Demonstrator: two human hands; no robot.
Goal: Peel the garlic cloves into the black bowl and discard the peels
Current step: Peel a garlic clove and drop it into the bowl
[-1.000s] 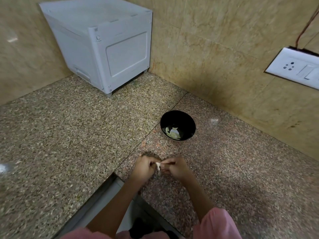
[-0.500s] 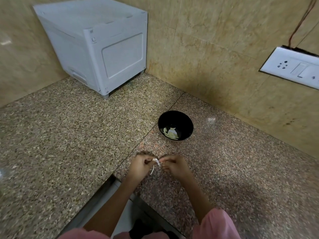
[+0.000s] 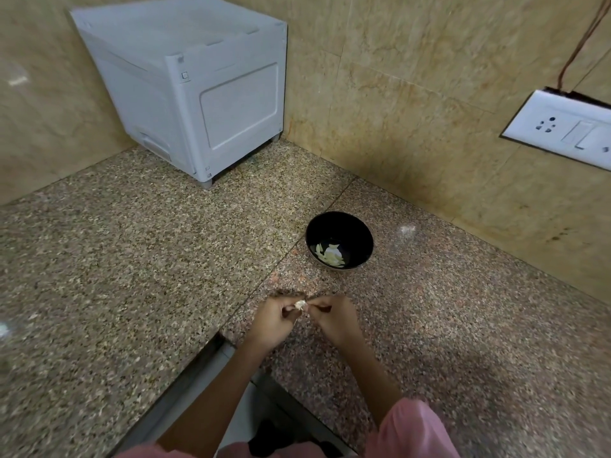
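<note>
One garlic clove, mid-peel, pinched by left hand and right hand.
Next I'd strip skin, drop it into black bowl.

Granite counter, beige tile walls, grey box (in corner), socket plate w/ switch.

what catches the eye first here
Low in the middle, the left hand and right hand both pinch a garlic clove over the granite counter. Just beyond them sits the black bowl with peeled cloves inside; a grey box fills the far corner.
</note>
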